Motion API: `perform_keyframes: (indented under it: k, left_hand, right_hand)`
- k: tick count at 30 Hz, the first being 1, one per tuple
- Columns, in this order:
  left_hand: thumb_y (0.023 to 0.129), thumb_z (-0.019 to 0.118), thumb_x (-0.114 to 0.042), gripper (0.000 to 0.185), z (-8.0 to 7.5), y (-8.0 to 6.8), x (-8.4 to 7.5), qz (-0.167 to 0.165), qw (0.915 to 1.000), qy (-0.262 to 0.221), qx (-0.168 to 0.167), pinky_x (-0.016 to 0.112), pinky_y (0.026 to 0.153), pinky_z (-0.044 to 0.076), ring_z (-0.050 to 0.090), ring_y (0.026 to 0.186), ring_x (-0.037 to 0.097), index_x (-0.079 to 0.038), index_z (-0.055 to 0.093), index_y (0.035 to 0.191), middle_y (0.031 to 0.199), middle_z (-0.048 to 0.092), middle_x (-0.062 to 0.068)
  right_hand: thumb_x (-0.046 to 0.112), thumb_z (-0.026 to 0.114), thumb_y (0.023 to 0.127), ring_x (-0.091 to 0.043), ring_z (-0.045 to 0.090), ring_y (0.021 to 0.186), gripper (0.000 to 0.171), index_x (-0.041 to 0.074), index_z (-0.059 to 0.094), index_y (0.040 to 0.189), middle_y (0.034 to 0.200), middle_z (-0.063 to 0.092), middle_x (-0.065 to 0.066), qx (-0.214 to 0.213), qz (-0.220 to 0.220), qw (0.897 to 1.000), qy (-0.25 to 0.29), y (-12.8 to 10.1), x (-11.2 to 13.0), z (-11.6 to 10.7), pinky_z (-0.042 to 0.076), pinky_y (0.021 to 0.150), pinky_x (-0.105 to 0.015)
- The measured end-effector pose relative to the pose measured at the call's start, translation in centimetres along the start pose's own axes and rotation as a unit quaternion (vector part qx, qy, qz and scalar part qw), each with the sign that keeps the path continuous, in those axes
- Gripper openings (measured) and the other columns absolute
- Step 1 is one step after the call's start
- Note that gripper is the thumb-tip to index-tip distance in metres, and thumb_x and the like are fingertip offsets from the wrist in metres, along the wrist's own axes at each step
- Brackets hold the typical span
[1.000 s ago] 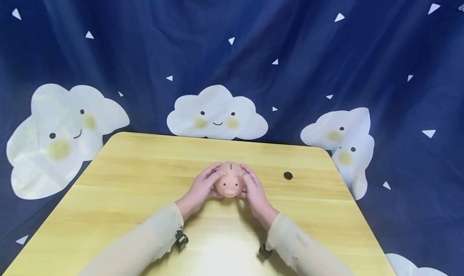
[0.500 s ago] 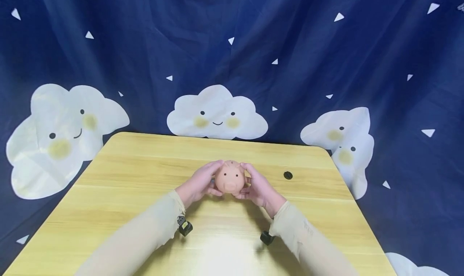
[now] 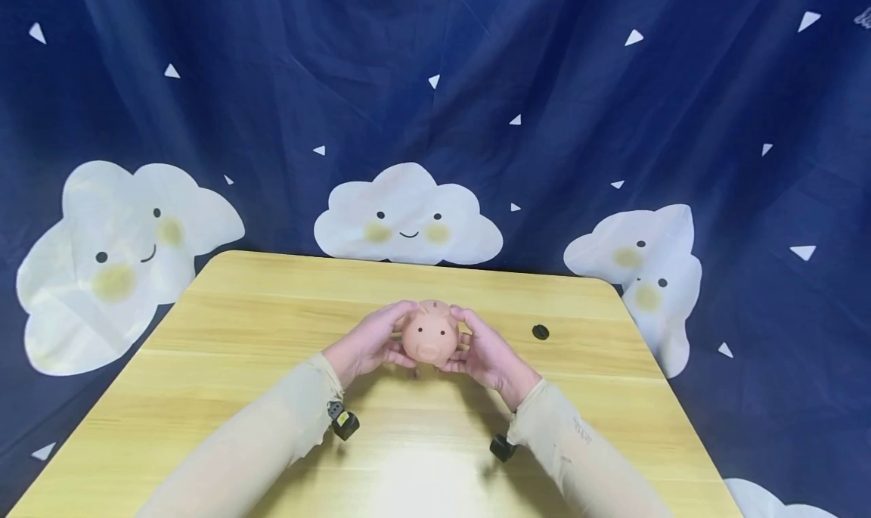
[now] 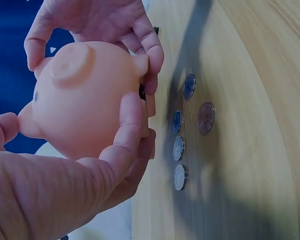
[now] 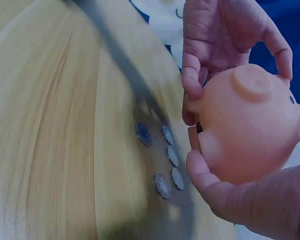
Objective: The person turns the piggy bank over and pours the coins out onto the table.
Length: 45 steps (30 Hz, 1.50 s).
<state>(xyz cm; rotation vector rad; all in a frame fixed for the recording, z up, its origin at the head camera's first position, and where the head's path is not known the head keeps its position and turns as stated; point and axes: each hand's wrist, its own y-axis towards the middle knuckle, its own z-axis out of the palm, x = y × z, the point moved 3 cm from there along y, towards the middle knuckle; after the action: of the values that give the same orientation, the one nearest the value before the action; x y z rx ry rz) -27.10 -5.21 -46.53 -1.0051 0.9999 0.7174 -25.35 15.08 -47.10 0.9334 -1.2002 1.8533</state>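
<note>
Held up above the wooden table is a pink piggy bank, its snout facing me and its coin slot at the top. My left hand grips one side, with the thumb by an ear and the fingers low on the body. On the other side my right hand holds it the same way. The left wrist view shows several coins, among them a reddish coin and a silver coin, lying beneath the bank. A dark spot shows at its underside, mostly hidden.
A small black round cap lies on the table to the right of the hands. Behind the table's far edge hangs a blue curtain with clouds and triangles.
The piggy bank has tilted back, so its snout points higher and the slot has turned away. A coin now shows below it in the head view. Both hands keep their hold.
</note>
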Motion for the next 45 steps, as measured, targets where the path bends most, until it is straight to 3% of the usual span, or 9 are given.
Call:
perform_keyframes:
  k: [6, 10, 12, 14, 19, 28, 40, 42, 45]
  left_hand:
    - [0.105, 0.060, -0.045, 0.066, 0.4, -0.8, -0.7, 0.016, 0.9998, -0.014, 0.004, 0.059, 0.097, 0.063, 0.061, 0.129, 0.058, -0.012, 0.043, 0.160, 0.165, 0.037, 0.030]
    - [0.105, 0.064, -0.032, 0.067, 1.1, -2.2, -2.2, 0.156, 0.9876, 0.018, -0.002, 0.048, 0.097, 0.065, 0.062, 0.132, 0.044, -0.015, 0.039, 0.165, 0.169, 0.038, 0.018]
    - [0.105, 0.066, -0.028, 0.068, 1.4, -2.5, -2.1, 0.196, 0.9801, 0.030, -0.012, 0.044, 0.096, 0.065, 0.062, 0.132, 0.038, -0.017, 0.038, 0.165, 0.168, 0.041, 0.014]
    - [0.105, 0.067, -0.029, 0.068, 1.3, -2.2, -1.1, 0.182, 0.9827, 0.029, -0.015, 0.044, 0.094, 0.066, 0.066, 0.126, 0.036, -0.016, 0.039, 0.165, 0.167, 0.043, 0.017]
    - [0.105, 0.065, -0.041, 0.072, 0.8, -0.9, 2.1, 0.077, 0.9968, -0.014, -0.016, 0.046, 0.086, 0.067, 0.069, 0.113, 0.034, -0.016, 0.037, 0.166, 0.157, 0.049, 0.029]
    - [0.104, 0.064, -0.040, 0.073, 0.6, -0.3, 2.7, 0.060, 0.9975, -0.031, -0.019, 0.053, 0.084, 0.067, 0.071, 0.110, 0.043, -0.012, 0.037, 0.165, 0.158, 0.045, 0.031]
    - [0.107, 0.058, -0.042, 0.074, 0.3, -0.7, 1.3, 0.031, 0.9992, -0.022, 0.005, 0.057, 0.089, 0.066, 0.057, 0.129, 0.063, -0.013, 0.029, 0.168, 0.171, 0.026, 0.031]
    - [0.107, 0.059, -0.041, 0.073, 0.3, -1.0, 0.7, 0.046, 0.9987, -0.021, 0.009, 0.055, 0.089, 0.067, 0.060, 0.128, 0.061, -0.013, 0.030, 0.168, 0.171, 0.028, 0.030]
    - [0.106, 0.063, -0.035, 0.068, 0.7, -1.9, -0.8, 0.131, 0.9914, 0.006, 0.000, 0.049, 0.091, 0.067, 0.065, 0.127, 0.047, -0.018, 0.036, 0.167, 0.171, 0.035, 0.021]
  right_hand:
    - [0.047, 0.056, 0.103, -0.038, 0.061, 0.114, 0.060, 0.022, 0.040, 0.155, 0.148, 0.040, -0.023, 0.006, -0.034, 0.999, -0.024, -0.7, 0.9, 0.3, 0.061, 0.094, -0.043]
    - [0.030, 0.053, 0.104, -0.027, 0.061, 0.123, 0.065, 0.020, 0.033, 0.166, 0.158, 0.040, -0.024, 0.004, -0.209, 0.974, -0.085, -2.4, 2.4, 0.7, 0.055, 0.102, -0.034]
    - [0.024, 0.051, 0.104, -0.021, 0.061, 0.126, 0.067, 0.018, 0.030, 0.168, 0.162, 0.039, -0.024, -0.003, -0.258, 0.961, -0.100, -2.9, 2.3, 0.7, 0.054, 0.104, -0.031]
    - [0.024, 0.052, 0.105, -0.022, 0.063, 0.123, 0.067, 0.017, 0.031, 0.168, 0.164, 0.038, -0.024, -0.006, -0.238, 0.966, -0.097, -2.8, 1.5, 0.5, 0.056, 0.103, -0.032]
    - [0.037, 0.054, 0.106, -0.028, 0.070, 0.107, 0.069, 0.023, 0.029, 0.169, 0.169, 0.034, -0.022, -0.017, -0.113, 0.990, -0.085, -1.3, -1.1, -0.4, 0.061, 0.095, -0.038]
    - [0.044, 0.052, 0.105, -0.031, 0.071, 0.104, 0.071, 0.022, 0.028, 0.169, 0.165, 0.038, -0.026, -0.014, -0.092, 0.993, -0.077, -0.5, -1.4, -0.8, 0.063, 0.091, -0.039]
    - [0.048, 0.057, 0.103, -0.033, 0.066, 0.104, 0.073, 0.023, 0.034, 0.167, 0.155, 0.042, -0.027, -0.014, -0.039, 0.996, -0.072, -0.7, 0.1, -0.1, 0.062, 0.087, -0.040]
    - [0.046, 0.057, 0.103, -0.031, 0.066, 0.105, 0.071, 0.024, 0.035, 0.167, 0.156, 0.041, -0.024, -0.008, -0.053, 0.996, -0.072, -0.9, 0.7, 0.1, 0.063, 0.089, -0.040]
    - [0.037, 0.054, 0.105, -0.026, 0.064, 0.115, 0.067, 0.021, 0.035, 0.167, 0.158, 0.042, -0.022, -0.001, -0.166, 0.981, -0.105, -2.0, 1.9, 0.6, 0.059, 0.096, -0.034]
